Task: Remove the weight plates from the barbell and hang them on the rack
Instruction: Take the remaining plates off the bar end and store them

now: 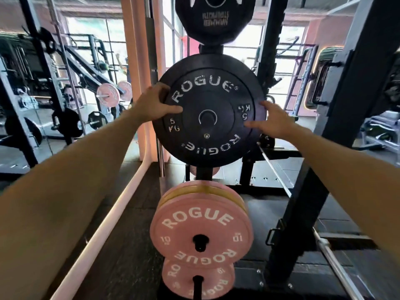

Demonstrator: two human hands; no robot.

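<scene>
A black 5 kg Rogue plate (208, 118) hangs on a peg of the upright plate rack (211, 49), its centre hole over the peg. My left hand (157, 103) grips its left rim, thumb on the face. My right hand (271, 120) holds its right rim, fingers spread on the face. Above it hangs a black gripped plate (218, 20). Below hang pink Rogue plates: a 10 kg stack (201, 231) and a smaller pink plate (198, 280). The bare barbell (279, 174) runs along the floor at right.
A black squat-rack post (320, 148) stands just right of the plates. A pink pillar (134, 68) and a vertical steel bar (152, 50) stand left. A mirror on the left shows other racks and pink plates (108, 94). Dark rubber floor lies below.
</scene>
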